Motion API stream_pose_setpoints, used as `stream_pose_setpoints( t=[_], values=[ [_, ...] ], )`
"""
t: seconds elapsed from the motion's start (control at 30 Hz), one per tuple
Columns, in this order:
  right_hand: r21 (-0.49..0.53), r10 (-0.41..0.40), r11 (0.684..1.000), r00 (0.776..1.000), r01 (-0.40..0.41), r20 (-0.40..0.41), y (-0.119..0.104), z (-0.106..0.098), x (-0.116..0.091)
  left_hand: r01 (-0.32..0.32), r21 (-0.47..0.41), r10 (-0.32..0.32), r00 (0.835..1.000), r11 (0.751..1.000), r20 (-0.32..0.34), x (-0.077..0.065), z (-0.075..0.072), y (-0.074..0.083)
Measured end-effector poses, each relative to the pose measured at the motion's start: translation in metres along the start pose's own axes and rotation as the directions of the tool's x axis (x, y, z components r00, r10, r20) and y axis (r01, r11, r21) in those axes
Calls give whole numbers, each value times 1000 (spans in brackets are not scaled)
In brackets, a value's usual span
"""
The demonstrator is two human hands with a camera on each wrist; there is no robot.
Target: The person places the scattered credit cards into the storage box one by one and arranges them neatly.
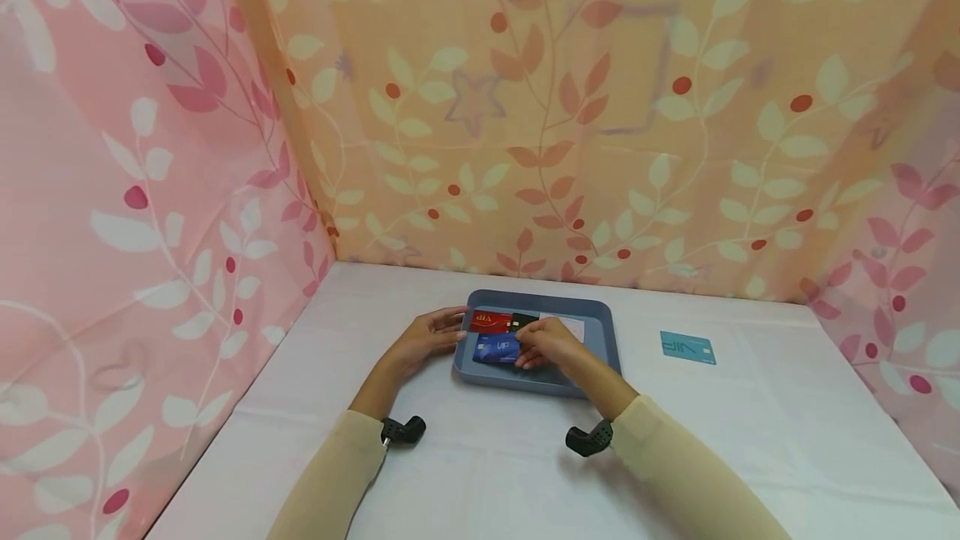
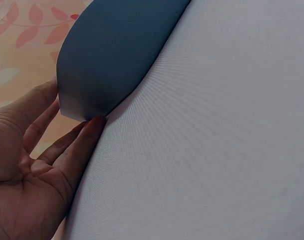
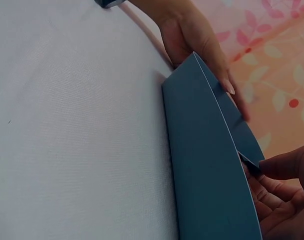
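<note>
A shallow blue-grey tray [image 1: 517, 385] stands on the white table. Inside lie a red VIP card [image 1: 490, 322], a black card [image 1: 529, 323] partly covered by my fingers, and a white card [image 1: 573, 328]. My right hand [image 1: 553, 342] reaches over the tray's front wall and pinches a blue VIP card [image 1: 491, 348] at its right end. In the right wrist view, that card's dark edge [image 3: 250, 165] shows between thumb and fingers. At the tray's left side, my left hand [image 1: 422, 344] touches the outer wall with extended fingertips [image 2: 96, 122].
A teal card [image 1: 688, 347] lies on the white tablecloth [image 1: 480, 473], right of the tray. Floral cloth hangs at the back [image 1: 480, 173] and left [image 1: 150, 232] of the table, and along the right. Both wrists wear black cameras.
</note>
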State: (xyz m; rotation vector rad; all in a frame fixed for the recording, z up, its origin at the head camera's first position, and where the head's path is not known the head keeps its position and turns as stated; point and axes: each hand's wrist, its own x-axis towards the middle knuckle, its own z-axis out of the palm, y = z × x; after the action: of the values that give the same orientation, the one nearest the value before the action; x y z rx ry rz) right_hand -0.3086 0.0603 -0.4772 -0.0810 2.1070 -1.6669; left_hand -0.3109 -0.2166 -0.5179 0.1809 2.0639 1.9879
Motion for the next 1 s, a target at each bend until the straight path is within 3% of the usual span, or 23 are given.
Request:
stream_pose_setpoints(
  t=[0.43, 1.0],
  values=[
    [-43, 19, 999, 999, -18, 39, -3, 7, 8, -15, -10, 15, 1000, 1000, 8, 1, -1, -1],
    [-134, -44, 990, 999, 46, 20, -6, 13, 4, 2, -6, -2, 1000, 1000, -3, 2, 0, 0]
  ],
)
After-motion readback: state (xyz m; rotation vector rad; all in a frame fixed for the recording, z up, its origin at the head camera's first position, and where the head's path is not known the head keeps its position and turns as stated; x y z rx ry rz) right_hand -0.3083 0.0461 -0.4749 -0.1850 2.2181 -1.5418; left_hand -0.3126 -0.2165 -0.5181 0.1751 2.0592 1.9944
